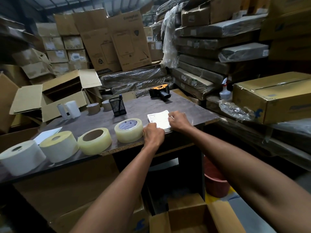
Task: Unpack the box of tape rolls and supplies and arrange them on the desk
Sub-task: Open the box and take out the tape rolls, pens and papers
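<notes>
A stack of white printed slips [159, 119] lies near the front right of the dark desk [134, 106]. My left hand [154, 133] grips its near left corner and my right hand [179, 121] holds its right edge. Left of the stack, two clear tape rolls [128, 130] [94, 141] and two white label rolls [58, 146] [21, 157] lie in a row along the front edge. Two brown tape rolls [93, 107] [106, 105], two white paper rolls [69, 109], a black mesh pen holder [117, 105] and an orange-black tape dispenser [159, 92] stand further back. The open cardboard box [188, 216] sits on the floor below.
A white sheet [48, 134] lies behind the label rolls. Stacked cartons and plastic-wrapped packages crowd the back and right. A spray bottle [224, 91] stands right of the desk beside a big sealed carton [272, 96]. A red bucket [215, 180] stands under the desk's right side.
</notes>
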`<state>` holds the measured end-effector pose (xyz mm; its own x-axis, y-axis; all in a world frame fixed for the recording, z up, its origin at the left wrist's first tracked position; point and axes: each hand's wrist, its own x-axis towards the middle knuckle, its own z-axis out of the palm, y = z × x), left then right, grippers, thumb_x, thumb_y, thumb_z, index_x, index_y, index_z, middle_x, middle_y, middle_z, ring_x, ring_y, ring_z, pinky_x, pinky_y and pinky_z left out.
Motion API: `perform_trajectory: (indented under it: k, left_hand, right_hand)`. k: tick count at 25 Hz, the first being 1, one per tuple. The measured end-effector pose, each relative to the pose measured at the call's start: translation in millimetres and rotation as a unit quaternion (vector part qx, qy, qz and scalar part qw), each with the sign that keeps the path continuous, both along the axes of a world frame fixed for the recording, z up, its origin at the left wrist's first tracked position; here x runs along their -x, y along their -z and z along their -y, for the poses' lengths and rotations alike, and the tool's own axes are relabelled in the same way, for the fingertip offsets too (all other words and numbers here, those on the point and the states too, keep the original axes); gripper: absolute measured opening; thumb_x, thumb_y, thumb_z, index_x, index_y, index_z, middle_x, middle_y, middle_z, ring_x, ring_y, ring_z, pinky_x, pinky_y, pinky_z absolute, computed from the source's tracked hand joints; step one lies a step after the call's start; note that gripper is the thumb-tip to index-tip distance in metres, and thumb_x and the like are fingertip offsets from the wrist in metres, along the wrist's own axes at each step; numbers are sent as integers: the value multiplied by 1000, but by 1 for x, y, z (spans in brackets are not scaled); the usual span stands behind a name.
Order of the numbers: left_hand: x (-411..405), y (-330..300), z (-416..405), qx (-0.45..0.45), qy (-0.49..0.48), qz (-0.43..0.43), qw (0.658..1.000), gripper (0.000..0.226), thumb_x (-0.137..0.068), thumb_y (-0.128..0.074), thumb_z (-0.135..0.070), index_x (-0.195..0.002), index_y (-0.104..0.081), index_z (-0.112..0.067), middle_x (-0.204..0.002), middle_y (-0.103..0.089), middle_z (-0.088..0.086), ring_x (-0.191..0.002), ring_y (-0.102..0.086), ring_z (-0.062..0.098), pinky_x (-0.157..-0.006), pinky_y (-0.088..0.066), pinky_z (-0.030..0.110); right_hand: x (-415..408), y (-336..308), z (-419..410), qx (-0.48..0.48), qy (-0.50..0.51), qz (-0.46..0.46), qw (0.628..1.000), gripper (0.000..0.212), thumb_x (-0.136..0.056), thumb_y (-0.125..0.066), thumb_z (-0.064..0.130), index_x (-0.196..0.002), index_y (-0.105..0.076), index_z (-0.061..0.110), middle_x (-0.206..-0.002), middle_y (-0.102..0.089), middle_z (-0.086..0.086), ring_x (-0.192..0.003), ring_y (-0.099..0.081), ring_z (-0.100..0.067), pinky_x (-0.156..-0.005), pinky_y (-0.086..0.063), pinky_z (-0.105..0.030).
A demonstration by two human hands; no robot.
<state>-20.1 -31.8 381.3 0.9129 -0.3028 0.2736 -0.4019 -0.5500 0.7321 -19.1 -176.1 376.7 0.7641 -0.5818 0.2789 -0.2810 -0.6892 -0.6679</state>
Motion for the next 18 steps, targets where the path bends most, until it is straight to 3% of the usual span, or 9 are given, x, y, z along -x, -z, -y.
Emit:
perform_trajectory:
  k: [3, 5, 9, 12, 15, 18]
  left_hand:
    - [-2, 6, 0, -10, -1, 13, 1000, 25, -87, -45, -7, -91, -65, 6, -97, -67, 25, -83, -58, 35, -66, -33, 34]
    - [-3, 12, 0, -17, 6, 26, 999, 26, -86, -44, -7, -92, -65, 6, -96, -67, 25, -87, -60, 38, -67, -38, 37]
    - [4, 26, -6, 9, -3, 55, 998, 21, -80, -51, -11, -92, -63, 1, -96, -66, 18, -92, -60, 36, -79, -48, 41]
    - [27, 38, -16, 48, 0, 94, 994, 38, -80, -61, -13, -116, -63, -2, -116, -64, 12, -109, -58, 29, -96, -44, 30]
    - [52, 50, -25, 110, 17, 105, 988, 55, -82, -65, -11, -136, -56, -6, -130, -60, 7, -121, -54, 20, -104, -36, 19]
    - [67, 74, -29, 149, 37, 93, 984, 52, -84, -65, -10, -135, -58, -16, -125, -61, 0, -113, -58, 13, -100, -48, 25]
  right_hand:
    - [8, 1, 1, 31, -15, 9, 999, 30, -96, -41, 17, -87, -67, 5, -96, -70, -20, -92, -62, -36, -73, -44, -36]
    - [15, -1, 2, 41, -18, 17, 999, 31, -99, -40, 16, -94, -67, 2, -99, -69, -20, -95, -61, -36, -76, -45, -37]
    - [34, 7, 6, 15, -25, 50, 998, 28, -97, -39, 15, -75, -55, 7, -83, -62, -15, -84, -58, -31, -70, -41, -37]
    - [52, 16, 2, -12, -20, 116, 993, 28, -98, -40, 16, -99, -66, 4, -103, -68, -14, -101, -62, -31, -84, -47, -36]
    - [71, 24, -9, -83, -3, 187, 979, 34, -99, -43, 18, -126, -63, 13, -122, -66, -4, -114, -61, -18, -99, -47, -31]
    - [92, 42, -23, -148, 10, 271, 951, 29, -99, -44, 20, -121, -62, 23, -111, -65, 10, -99, -67, -7, -86, -59, -33]
